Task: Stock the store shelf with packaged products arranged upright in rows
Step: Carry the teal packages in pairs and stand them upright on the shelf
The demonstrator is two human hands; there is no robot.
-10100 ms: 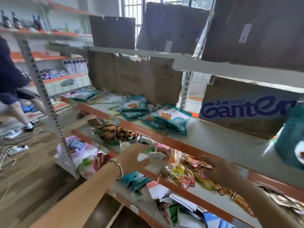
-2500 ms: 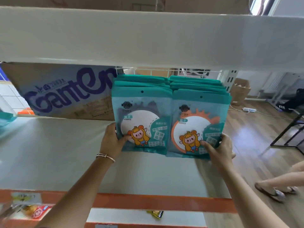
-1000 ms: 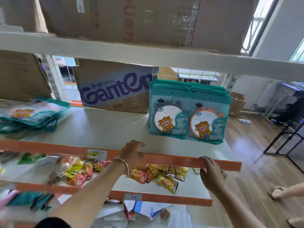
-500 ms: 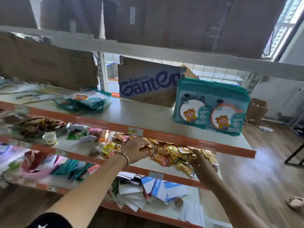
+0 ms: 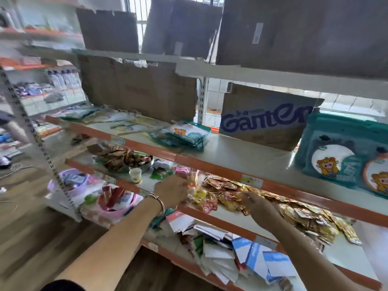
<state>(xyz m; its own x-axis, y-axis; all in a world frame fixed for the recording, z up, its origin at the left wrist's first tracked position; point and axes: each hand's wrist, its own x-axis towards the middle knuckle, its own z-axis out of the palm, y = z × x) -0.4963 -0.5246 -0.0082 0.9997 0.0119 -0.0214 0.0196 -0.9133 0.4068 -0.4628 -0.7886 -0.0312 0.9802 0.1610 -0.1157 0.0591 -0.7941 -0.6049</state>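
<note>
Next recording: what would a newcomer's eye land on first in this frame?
The teal packets standing upright at the right end of the upper shelf, beside the Ganten box, draw the eye first. One level down, the left hand and right hand reach into a loose heap of snack sachets. A flat pile of teal packets lies further left.

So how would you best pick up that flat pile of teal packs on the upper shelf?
Probably by its near edge, from the front. The teal packs lie flat in a loose pile close to the shelf's orange lip, with cardboard behind and another shelf overhead, so the front is the open side. Fingers slid under, thumb on top, should lift several at once.
</note>
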